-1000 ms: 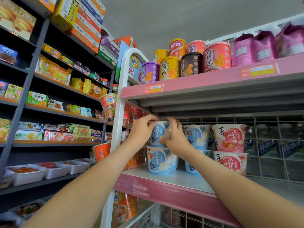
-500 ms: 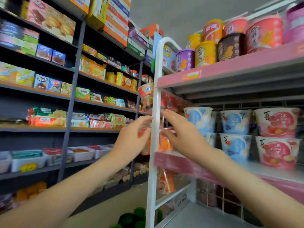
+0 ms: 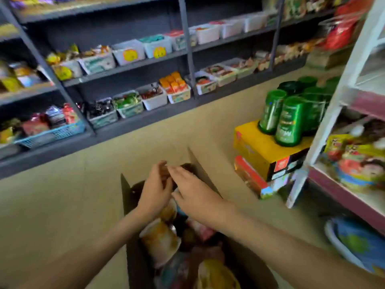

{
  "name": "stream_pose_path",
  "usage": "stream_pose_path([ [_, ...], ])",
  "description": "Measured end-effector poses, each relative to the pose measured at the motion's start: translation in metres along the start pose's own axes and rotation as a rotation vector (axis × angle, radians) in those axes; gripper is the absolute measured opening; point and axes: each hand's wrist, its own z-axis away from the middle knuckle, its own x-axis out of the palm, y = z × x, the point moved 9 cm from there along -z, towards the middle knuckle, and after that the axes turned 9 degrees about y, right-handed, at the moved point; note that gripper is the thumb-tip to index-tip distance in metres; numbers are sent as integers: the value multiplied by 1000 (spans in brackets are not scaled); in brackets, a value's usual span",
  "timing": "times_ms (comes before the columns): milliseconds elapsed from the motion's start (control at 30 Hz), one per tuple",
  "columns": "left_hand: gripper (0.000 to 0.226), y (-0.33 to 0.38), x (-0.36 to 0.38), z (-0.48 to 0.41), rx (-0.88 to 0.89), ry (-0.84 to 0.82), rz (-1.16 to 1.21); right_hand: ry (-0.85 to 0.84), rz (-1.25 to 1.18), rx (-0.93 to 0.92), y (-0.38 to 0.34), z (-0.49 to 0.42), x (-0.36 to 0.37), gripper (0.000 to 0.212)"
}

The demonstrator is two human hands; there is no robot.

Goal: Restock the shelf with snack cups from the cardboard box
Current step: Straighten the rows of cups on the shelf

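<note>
Hovering over open cardboard box [image 3: 128, 197] on floor, hands close together, likely to lift one cup. Left hand [image 3: 155, 190] curved, grip lost in blur; right hand [image 3: 194, 191] flat, fingers straight, empty. Snack cups [image 3: 160, 240] lie loose in box. Pink shelf [image 3: 352, 198] just right, so carry is short.

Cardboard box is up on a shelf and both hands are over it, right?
Not quite. The cardboard box sits on the floor, not up on a shelf; the head view shows this. The left hand and the right hand are both over it.
</note>
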Motion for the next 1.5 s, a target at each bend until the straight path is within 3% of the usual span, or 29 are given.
stream_pose_path([
  [100,73,-59,16,15,-63,-229,-166,-125,69,130,36,0,62,70],
  [167,91,-90,32,24,-5,-458,-340,-165,176,135,57,2,86,78],
  [267,104,-124,54,54,198,-869,-696,-211,356,106,85,6,103,80],
  [367,107,-138,58,81,444,-1072,-797,-334,474,80,104,17,115,80],
  [567,85,-112,69,90,900,-993,-978,-386,421,68,104,20,121,79],
  [667,84,-96,74,86,873,-995,-961,-402,298,113,101,17,122,87],
  [767,92,-70,53,55,737,-778,-881,-334,-34,311,107,9,113,104],
  [833,97,-44,30,30,635,-555,-697,-256,-391,462,103,3,100,113],
  [867,99,-29,20,20,618,-447,-608,-212,-571,500,98,-2,93,108],
  [1000,92,21,-7,-3,623,-118,-415,86,-1007,560,77,-22,39,40],
  [1100,80,52,-22,-17,569,-9,-290,236,-1113,515,71,-26,-5,28],
  [1200,60,82,-35,-31,509,19,-103,247,-1224,491,71,-19,-38,29],
  [1333,18,109,-45,-65,143,-67,322,277,-1367,392,67,-5,-81,34],
  [1433,25,143,-22,-78,-84,-441,521,303,-1328,243,56,7,-128,43],
  [1500,31,179,-10,-78,-71,-643,543,343,-1247,141,51,20,-166,49],
])
